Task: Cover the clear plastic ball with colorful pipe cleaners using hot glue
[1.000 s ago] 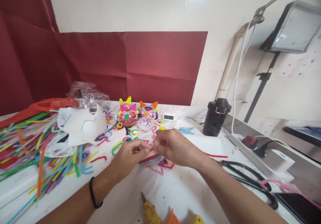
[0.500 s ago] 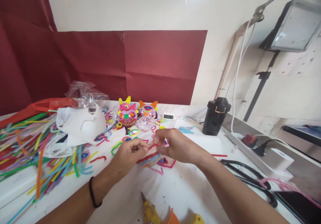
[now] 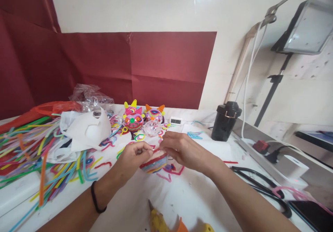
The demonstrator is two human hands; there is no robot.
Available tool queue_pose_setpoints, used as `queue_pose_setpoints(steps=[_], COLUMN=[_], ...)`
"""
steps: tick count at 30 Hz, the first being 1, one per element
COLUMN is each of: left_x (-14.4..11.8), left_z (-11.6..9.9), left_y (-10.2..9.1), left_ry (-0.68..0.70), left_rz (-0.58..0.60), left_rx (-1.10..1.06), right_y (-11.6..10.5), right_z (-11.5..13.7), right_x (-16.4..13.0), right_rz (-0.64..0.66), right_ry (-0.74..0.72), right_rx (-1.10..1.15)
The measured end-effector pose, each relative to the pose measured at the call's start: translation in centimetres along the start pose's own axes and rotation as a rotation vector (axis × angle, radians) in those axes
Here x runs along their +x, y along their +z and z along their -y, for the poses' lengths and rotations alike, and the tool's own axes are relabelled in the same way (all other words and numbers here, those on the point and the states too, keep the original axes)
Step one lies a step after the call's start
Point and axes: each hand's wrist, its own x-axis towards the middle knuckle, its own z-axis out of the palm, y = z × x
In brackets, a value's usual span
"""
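My left hand (image 3: 134, 156) and my right hand (image 3: 182, 150) meet over the white table (image 3: 187, 197). Together they pinch a small round piece wrapped in coloured pipe cleaners (image 3: 154, 163), red along its top edge, and lift it just off the table. My fingertips close on its upper rim from both sides. A black band circles my left wrist. Loose bent pipe cleaner bits (image 3: 171, 171) lie under and beside the piece.
Two finished colourful horned balls (image 3: 133, 118) and a clear ball (image 3: 152, 127) stand behind my hands. A heap of pipe cleaners (image 3: 31, 148) and white bag (image 3: 87, 129) fill the left. A black cup (image 3: 225, 121), scissors (image 3: 260, 187) and glue gun (image 3: 161, 221) lie nearby.
The wrapped piece has risen off the table between my fingers and shows more of its striped side. My hands have drawn slightly closer together.
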Motion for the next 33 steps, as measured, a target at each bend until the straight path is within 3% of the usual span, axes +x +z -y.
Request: queue_pose_setpoints(steps=[3,11,19,27,33], left_x=[-0.1,0.1,0.0,0.2,0.9], left_z=[-0.4,0.2,0.3,0.8,1.4], left_y=[0.1,-0.2,-0.4,-0.7,-0.9], left_ry=[-0.031,-0.022,-0.003,-0.009,-0.049], left_rz=[-0.027,-0.017,0.017,0.021,-0.070], left_rx=[-0.026,-0.028,-0.081,-0.149,-0.364], right_y=[0.2,0.3,0.3,0.5,-1.5], right_z=[-0.2,-1.0,-0.9,-1.5,-0.7], right_x=[-0.1,0.0,0.0,0.0,-0.2], right_rz=[-0.008,-0.110,-0.108,-0.164,-0.244], right_ry=[-0.046,-0.041,-0.155,-0.111,0.010], right_rx=[-0.095,0.108,-0.015,0.090,0.183])
